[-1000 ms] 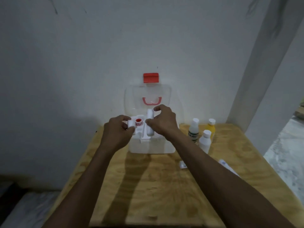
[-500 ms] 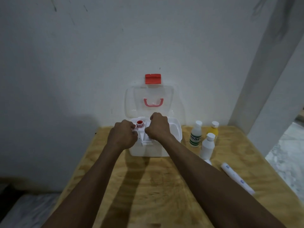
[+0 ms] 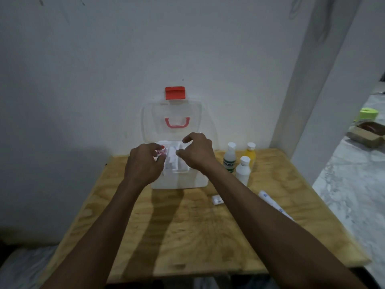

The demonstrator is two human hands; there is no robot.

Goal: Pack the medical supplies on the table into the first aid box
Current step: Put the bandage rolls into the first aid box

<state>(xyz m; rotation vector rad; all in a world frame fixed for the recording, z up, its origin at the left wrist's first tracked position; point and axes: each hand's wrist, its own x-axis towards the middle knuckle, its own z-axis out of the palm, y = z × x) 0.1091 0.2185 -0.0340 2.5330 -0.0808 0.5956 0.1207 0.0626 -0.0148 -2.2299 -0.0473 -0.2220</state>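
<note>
The white first aid box (image 3: 179, 181) stands at the table's back, its clear lid (image 3: 194, 122) with a red latch upright against the wall. White rolls (image 3: 171, 160) and a small red-topped item (image 3: 162, 150) lie in its top tray. My left hand (image 3: 143, 165) hovers over the tray's left side, fingers apart beside the red-topped item. Over the tray's right side, my right hand (image 3: 199, 152) holds nothing, fingers curled and spread. On the table are a green-labelled bottle (image 3: 229, 158), a yellow bottle (image 3: 250, 156), a white bottle (image 3: 242, 171), a small white packet (image 3: 216, 199) and a white tube (image 3: 268, 198).
The wooden table (image 3: 187, 230) is pushed against a white wall, with a white pillar (image 3: 325, 80) at its right rear corner. Marble floor lies to the right, where a cardboard box (image 3: 366, 134) and a green object (image 3: 368, 113) sit.
Both hands held white rolls above the box, pressed them down into the tray, and have now opened and lifted slightly. The rolls stay in the tray.
</note>
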